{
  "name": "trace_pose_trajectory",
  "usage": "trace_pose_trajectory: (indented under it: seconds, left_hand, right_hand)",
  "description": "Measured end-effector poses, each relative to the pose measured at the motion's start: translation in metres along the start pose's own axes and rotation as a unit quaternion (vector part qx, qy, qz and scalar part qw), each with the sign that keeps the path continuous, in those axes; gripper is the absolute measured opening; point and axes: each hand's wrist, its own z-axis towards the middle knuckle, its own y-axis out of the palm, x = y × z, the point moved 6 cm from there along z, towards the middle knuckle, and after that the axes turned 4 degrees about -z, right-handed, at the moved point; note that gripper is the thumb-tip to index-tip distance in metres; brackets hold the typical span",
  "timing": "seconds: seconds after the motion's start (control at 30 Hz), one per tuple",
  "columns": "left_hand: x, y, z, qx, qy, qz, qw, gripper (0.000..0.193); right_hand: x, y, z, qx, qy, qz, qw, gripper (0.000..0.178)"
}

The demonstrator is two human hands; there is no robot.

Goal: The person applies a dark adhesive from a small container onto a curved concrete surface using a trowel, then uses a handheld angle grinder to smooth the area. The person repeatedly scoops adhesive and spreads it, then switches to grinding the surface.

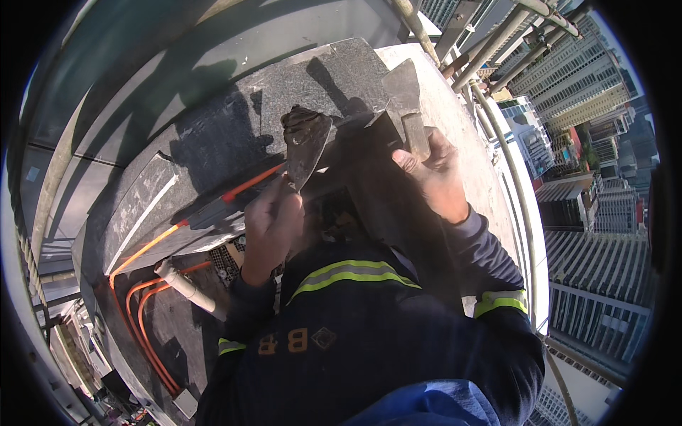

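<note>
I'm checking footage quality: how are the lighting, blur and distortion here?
Head view: hard sunlight, dark shadows across the grey slab; head view: right hand looks slightly motion-blurred; head view: buildings appear tilted and bent toward the black fisheye rim.

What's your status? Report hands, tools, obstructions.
Left hand grips pointed trowel, dark clump on it. Right hand holds wide-bladed scraper. Orange tubing near left hand, blocking neither tool.

Lump (302,121) on trowel (308,154); scraper (403,88) to right
</note>
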Motion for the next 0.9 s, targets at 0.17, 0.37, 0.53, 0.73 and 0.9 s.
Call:
trace_pose_trajectory:
  seconds: [0.17,0.37,0.53,0.73,0.9]
  left_hand:
    - [-0.005,-0.001,-0.005,0.016,-0.021,0.0,1.0,0.034]
    - [-0.025,-0.017,-0.026,0.056,-0.013,0.023,0.998,0.041]
    - [-0.033,-0.02,-0.032,0.07,-0.027,0.01,0.997,0.042]
    - [-0.034,-0.008,-0.026,0.051,-0.036,-0.012,0.998,0.044]
    - [-0.036,-0.005,-0.028,0.054,-0.036,0.014,0.998,0.044]
  right_hand:
    - [0.032,-0.043,0.113,-0.04,-0.172,-0.156,0.972,0.048]
    - [0.037,-0.032,0.136,-0.062,-0.266,-0.486,0.83,0.06]
    - [0.031,-0.021,0.127,-0.057,-0.348,-0.498,0.792,0.057]
    - [0.067,-0.032,0.159,-0.096,-0.137,-0.55,0.818,0.066]
    - [0.059,-0.01,0.161,-0.016,-0.182,-0.634,0.752,0.063]
